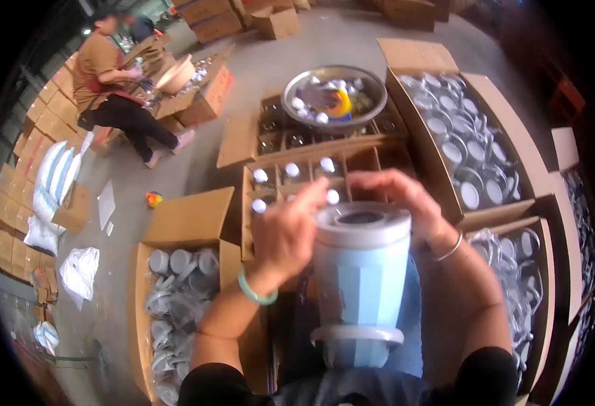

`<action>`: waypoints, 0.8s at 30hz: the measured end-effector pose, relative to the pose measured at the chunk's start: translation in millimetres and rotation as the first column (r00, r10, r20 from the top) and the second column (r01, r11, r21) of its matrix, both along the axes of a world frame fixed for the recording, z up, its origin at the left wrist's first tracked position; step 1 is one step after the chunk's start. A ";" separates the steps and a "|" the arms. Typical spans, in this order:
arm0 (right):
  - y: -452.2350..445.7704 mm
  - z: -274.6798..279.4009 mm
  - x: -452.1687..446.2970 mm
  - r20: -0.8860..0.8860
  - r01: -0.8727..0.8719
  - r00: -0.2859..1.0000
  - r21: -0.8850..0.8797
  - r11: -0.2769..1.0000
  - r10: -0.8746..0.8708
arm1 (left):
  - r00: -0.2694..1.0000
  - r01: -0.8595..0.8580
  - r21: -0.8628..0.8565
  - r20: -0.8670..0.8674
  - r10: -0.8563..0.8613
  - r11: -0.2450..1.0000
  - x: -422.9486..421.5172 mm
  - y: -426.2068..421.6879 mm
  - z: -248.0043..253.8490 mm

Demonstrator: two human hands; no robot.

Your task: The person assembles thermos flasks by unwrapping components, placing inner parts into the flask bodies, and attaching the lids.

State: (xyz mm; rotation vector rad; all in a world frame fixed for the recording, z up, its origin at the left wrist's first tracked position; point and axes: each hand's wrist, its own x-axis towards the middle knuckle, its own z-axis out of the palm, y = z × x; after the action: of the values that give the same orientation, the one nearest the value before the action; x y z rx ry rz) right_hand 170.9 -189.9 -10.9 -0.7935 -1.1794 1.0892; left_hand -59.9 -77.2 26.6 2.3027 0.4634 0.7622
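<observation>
A light blue faceted vessel (362, 284) with a grey rim and a dark round opening stands upright close to my body. At the left of its rim is my left hand (287, 233), with a green bangle on the wrist; its fingers are blurred and partly overlap. My right hand (402, 196), wearing a silver bangle, is raised behind the rim at the right, its fingers bent and apart with nothing visible in them. Just beyond both hands lies a divided carton (247, 233) with white-capped items (292, 170) in several compartments.
Open cartons of grey parts stand at left (179, 271) and right (460, 142). A metal basin (385, 101) with white caps and a yellow ring sits on another divided carton. A person (105, 74) is at a carton, upper left. White sacks (57, 176) lie at far left.
</observation>
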 end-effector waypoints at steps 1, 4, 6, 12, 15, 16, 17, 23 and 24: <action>-4.8 13.5 4.4 0.213 0.137 0.965 0.079 0.987 -0.151 | 0.996 0.030 -0.134 0.088 -0.018 0.991 5.3 18.1 -24.7; -27.0 40.0 -7.2 0.442 0.143 0.858 0.281 0.949 -0.260 | 0.926 0.366 -0.630 0.324 -0.197 0.685 29.1 35.7 -62.4; -31.5 47.4 -16.8 0.587 0.151 0.769 0.221 0.963 -0.255 | 0.891 0.449 -0.810 0.375 -0.257 0.376 30.0 26.7 -75.8; -14.3 -7.8 -0.6 0.305 0.075 0.949 0.038 0.996 -0.083 | 0.936 0.280 -0.297 0.294 -0.192 0.913 14.4 1.0 -47.7; 4.6 -49.2 -6.1 -0.236 -0.115 0.967 -0.085 0.990 0.093 | 0.992 0.006 0.194 0.123 -0.030 0.981 6.9 -29.1 4.3; 15.6 -64.0 -8.0 -0.408 -0.239 0.894 -0.084 0.967 0.186 | 0.995 -0.023 0.316 0.099 -0.008 0.948 9.1 -36.6 16.5; 23.7 -65.9 -10.1 -0.561 -0.360 0.783 -0.056 0.931 0.269 | 0.995 -0.043 0.371 0.099 0.007 0.928 10.0 -43.8 25.0; 10.5 -19.1 -0.7 -0.385 -0.161 0.920 -0.217 0.963 0.067 | 0.947 0.149 -0.448 0.322 0.003 0.882 8.4 3.8 -22.6; 3.1 -0.8 0.1 -0.157 0.038 0.986 -0.151 0.988 -0.062 | 0.940 0.194 -0.538 0.340 0.000 0.820 12.6 15.7 -43.7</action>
State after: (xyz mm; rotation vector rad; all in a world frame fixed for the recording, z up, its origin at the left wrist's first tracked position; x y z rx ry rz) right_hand 171.1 -186.8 -11.7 -0.8280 -0.9461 1.1864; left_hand -47.3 -61.5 -17.1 1.5926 0.3522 0.8056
